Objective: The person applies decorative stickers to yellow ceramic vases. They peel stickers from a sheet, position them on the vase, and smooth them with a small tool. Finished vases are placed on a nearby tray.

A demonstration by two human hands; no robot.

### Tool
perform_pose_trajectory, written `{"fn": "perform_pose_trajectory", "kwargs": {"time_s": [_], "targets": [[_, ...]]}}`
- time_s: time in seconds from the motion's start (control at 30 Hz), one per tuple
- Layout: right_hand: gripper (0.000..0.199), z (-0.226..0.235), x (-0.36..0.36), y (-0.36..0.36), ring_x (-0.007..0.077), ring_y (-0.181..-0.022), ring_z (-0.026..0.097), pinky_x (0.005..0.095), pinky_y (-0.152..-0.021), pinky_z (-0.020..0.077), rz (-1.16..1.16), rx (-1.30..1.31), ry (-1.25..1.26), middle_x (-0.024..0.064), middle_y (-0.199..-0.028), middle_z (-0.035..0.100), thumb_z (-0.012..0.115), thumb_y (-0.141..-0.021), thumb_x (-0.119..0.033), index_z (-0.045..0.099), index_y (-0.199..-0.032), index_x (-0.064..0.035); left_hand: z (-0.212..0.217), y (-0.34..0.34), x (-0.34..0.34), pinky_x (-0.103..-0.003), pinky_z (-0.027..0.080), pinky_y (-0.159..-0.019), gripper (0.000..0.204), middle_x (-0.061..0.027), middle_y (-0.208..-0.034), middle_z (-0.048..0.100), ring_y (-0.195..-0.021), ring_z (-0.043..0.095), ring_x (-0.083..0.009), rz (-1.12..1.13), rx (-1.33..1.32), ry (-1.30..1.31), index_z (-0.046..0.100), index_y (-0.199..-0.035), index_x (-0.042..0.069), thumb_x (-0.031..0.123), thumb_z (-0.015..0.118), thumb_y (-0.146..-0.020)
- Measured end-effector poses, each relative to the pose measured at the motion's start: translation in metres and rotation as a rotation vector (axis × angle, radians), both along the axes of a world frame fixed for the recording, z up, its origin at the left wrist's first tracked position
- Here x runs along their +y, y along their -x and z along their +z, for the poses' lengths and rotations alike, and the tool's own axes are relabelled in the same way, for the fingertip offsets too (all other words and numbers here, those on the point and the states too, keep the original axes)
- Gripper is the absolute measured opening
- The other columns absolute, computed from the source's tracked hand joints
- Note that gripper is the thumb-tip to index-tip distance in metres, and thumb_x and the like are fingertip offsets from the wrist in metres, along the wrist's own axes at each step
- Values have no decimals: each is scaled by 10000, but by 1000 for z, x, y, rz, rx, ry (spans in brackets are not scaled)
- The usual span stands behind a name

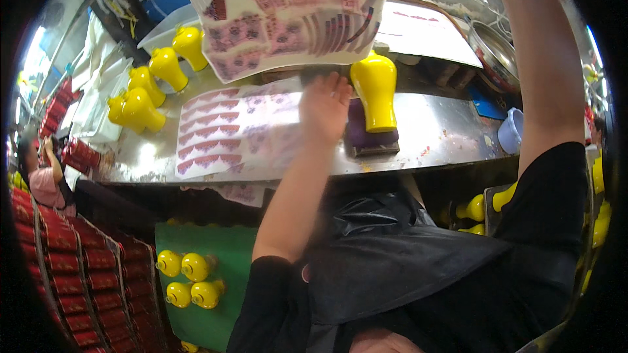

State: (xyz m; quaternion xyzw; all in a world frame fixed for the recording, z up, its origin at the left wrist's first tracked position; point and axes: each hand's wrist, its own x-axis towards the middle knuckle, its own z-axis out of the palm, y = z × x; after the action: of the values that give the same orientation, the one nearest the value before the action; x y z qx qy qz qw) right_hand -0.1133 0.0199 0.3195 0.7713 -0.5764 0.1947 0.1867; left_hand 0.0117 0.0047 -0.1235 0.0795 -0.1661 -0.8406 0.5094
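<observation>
The left hand (325,106), blurred, is empty with its fingers extended, just beside a yellow vase (376,88) on a purple pad (358,129) on the metal tabletop (445,127). The right hand is out of view, so its state cannot be told. Work seems early: this vase's visible side is plain, and patterns fill the flat printed sheet (209,132) and raised printed sheet (288,16).
</observation>
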Motion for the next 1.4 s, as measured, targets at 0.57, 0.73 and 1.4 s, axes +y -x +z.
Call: {"fn": "perform_pose_trajectory", "kwargs": {"time_s": [0.57,0.73,1.4], "targets": [[167,-125,24,306,187,-513,608,343,-445,466,-320,-1133,-189,123,-650,635,544,-881,-51,700,-834,-15,118,45,-77,-386,617,-857,323,-102,-1104,675,-985,699,-251,128,-611,244,567,-1114,38,-135,539,-843],[192,-226,15,380,193,-399,496,317,-378,375,-479,-1486,-15,97,-537,539,507,-832,-74,609,-674,-38,150,95,-120,-347,606,-865,355,-120,-1091,687,-952,705,-237,23,-852,318,589,-1175,-2,-91,555,-834],[393,-365,11,457,148,-357,355,331,-364,228,-346,-1534,-353,46,-489,474,618,-968,-188,553,-609,-43,86,193,-222,-436,597,-831,316,-175,-1091,686,-949,702,-292,-291,-1179,218,610,-1162,-31,-68,508,-865]]}}
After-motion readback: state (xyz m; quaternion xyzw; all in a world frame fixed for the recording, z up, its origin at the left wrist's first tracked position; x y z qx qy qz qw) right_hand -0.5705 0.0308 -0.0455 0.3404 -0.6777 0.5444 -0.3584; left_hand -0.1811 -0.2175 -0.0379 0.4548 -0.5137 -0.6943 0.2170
